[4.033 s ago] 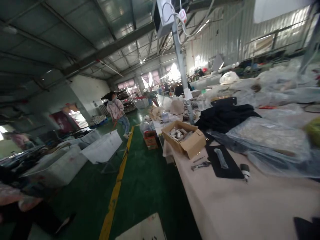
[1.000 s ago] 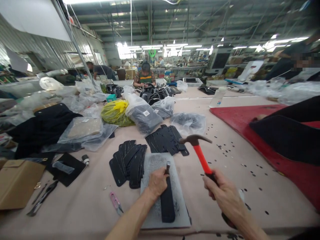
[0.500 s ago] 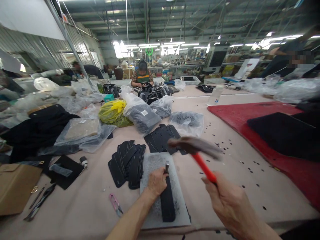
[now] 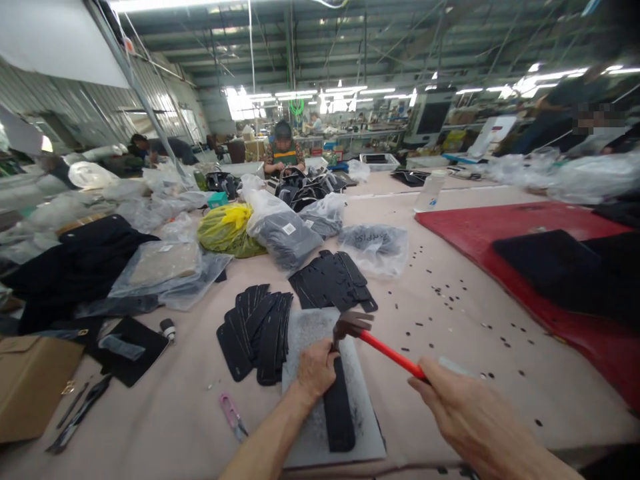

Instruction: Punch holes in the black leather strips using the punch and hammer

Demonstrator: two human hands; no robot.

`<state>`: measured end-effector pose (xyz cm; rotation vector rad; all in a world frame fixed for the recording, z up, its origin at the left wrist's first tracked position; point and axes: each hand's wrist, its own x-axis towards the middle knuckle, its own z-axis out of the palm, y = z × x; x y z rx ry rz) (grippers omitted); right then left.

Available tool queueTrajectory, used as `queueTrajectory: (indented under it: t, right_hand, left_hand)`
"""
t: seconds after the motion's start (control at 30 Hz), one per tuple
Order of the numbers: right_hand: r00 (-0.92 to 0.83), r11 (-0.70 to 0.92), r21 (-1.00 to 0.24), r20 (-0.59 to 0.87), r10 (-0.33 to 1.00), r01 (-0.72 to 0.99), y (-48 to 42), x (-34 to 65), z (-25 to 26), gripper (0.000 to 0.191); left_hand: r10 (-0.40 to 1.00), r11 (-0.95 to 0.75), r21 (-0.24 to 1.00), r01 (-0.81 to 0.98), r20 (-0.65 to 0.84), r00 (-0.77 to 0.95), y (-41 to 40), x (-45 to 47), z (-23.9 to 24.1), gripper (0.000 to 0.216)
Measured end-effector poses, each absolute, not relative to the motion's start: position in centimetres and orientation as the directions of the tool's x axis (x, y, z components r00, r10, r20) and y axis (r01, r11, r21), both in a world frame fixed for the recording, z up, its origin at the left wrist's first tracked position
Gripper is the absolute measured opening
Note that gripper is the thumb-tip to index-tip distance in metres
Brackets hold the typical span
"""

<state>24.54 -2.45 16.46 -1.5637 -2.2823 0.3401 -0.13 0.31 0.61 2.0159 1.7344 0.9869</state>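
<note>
My left hand [image 4: 316, 370] is closed around a metal punch, which stands at the upper end of a black strip [image 4: 340, 417]. The strip lies lengthwise on a grey, dark-speckled board [image 4: 313, 325]. In my right hand [image 4: 457, 403] is a claw hammer [image 4: 393, 353], gripped by its red handle. The hammer's head sits right over the top of the punch and mostly hides it; whether they touch I cannot tell. Left of the board lies a fanned pile of black pieces [image 4: 257, 333], and beyond it another spread of black pieces [image 4: 333, 280].
Pink-handled thread snips [image 4: 231, 413] lie left of the board. Small black bits [image 4: 445, 293] litter the tabletop at right, before a red mat [image 4: 465, 233]. Filled plastic bags [image 4: 285, 230] stand behind the black pieces. A tan bag [image 4: 35, 380] sits far left. Across the table is a person [image 4: 285, 150].
The hammer has come down and left, from raised above the board onto the punch's top. My left hand keeps its hold on the punch, and the strip stays beneath.
</note>
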Motion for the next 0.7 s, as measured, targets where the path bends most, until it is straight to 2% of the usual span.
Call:
queueTrajectory:
  t: [0.17,0.23,0.27,0.37,0.43,0.5,0.57,0.63,0.7]
  right_hand:
    - [-0.166,0.052,-0.514,-0.179,0.970,0.856,-0.8,27.3,10.5,0.034]
    - [-0.108,-0.022,-0.468,-0.249,0.962,0.883,-0.2,27.8,7.7,0.033]
    - [-0.087,-0.016,-0.423,-0.224,0.971,0.906,0.0,27.7,6.5,0.030]
    - [-0.157,0.162,-0.298,0.041,0.987,0.941,-0.8,25.7,4.5,0.031]
    - [-0.323,0.349,-0.308,0.134,0.937,0.885,-2.2,23.2,4.3,0.042]
    - [-0.526,0.515,-0.384,0.083,0.846,0.767,-3.9,20.7,4.3,0.056]
    - [-0.661,0.593,-0.448,0.007,0.751,0.669,-5.5,18.8,4.0,0.074]
    - [-0.697,0.606,-0.468,-0.031,0.716,0.644,-6.5,17.8,3.5,0.085]
    - [-0.689,0.593,-0.471,-0.041,0.724,0.652,-6.8,17.7,3.0,0.086]
  left_hand:
    - [0.955,-0.211,0.605,0.768,0.294,0.031,0.3,-0.1,0.4,0.009]
    - [0.955,-0.212,0.595,0.775,0.294,0.035,0.3,-0.1,0.5,0.008]
    - [0.955,-0.212,0.591,0.778,0.294,0.037,0.3,-0.1,0.5,0.008]
    - [0.958,-0.196,0.581,0.790,0.285,0.028,0.3,-0.1,0.7,0.008]
    - [0.961,-0.178,0.579,0.796,0.275,0.015,0.3,0.0,0.8,0.009]
    - [0.964,-0.168,0.583,0.795,0.265,0.010,0.2,0.0,0.8,0.011]
    - [0.968,-0.160,0.598,0.786,0.249,0.007,0.2,0.2,0.8,0.013]
    - [0.976,-0.128,0.648,0.751,0.218,-0.021,0.3,0.3,1.0,0.015]
    - [0.976,-0.054,0.738,0.673,0.181,-0.121,0.6,0.2,1.2,0.017]
